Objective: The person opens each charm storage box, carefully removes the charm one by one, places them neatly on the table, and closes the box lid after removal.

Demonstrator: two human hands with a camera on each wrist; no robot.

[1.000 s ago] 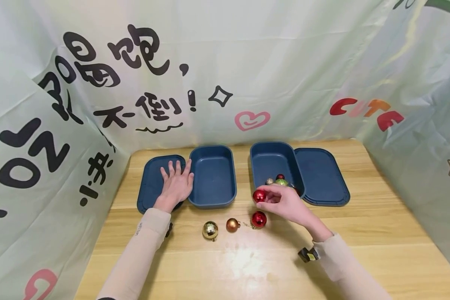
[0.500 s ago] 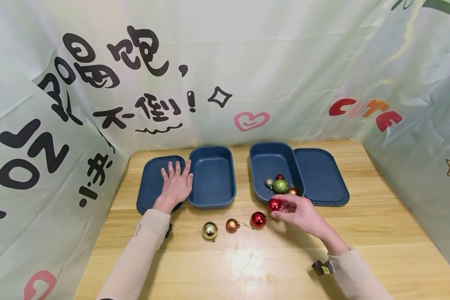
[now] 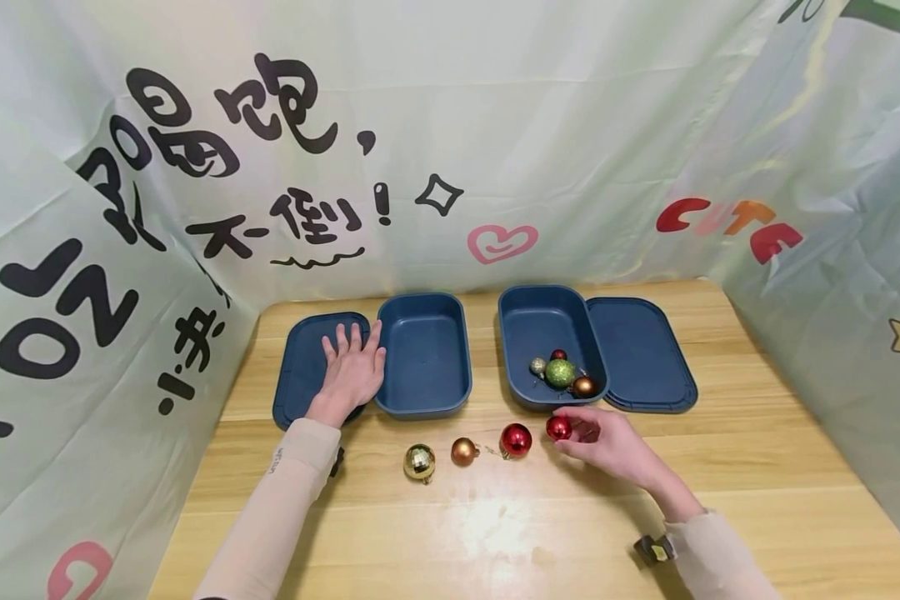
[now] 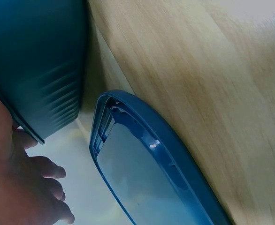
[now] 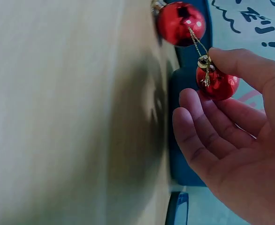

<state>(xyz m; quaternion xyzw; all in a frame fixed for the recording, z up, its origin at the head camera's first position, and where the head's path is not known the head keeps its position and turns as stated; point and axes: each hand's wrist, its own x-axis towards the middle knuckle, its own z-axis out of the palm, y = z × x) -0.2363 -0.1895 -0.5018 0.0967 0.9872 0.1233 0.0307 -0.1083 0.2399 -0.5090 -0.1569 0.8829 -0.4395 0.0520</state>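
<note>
My right hand pinches a small shiny red Christmas ball between thumb and fingers, in front of the right blue box. A gold cord loop hangs at the cap of this held ball in the right wrist view. To its left on the table lie a larger red ball, a copper ball and a gold faceted ball. With fingers spread, my left hand is over the left lid, its fingertips near the rim of the left blue box.
Inside the right box sit a green glitter ball, a copper ball and smaller balls. The right lid lies against that box's right side. A printed cloth stands behind the wooden table.
My right hand has moved right and toward the front with the small red ball, from the box's front left corner to the table before it. The left hand has stayed put.
</note>
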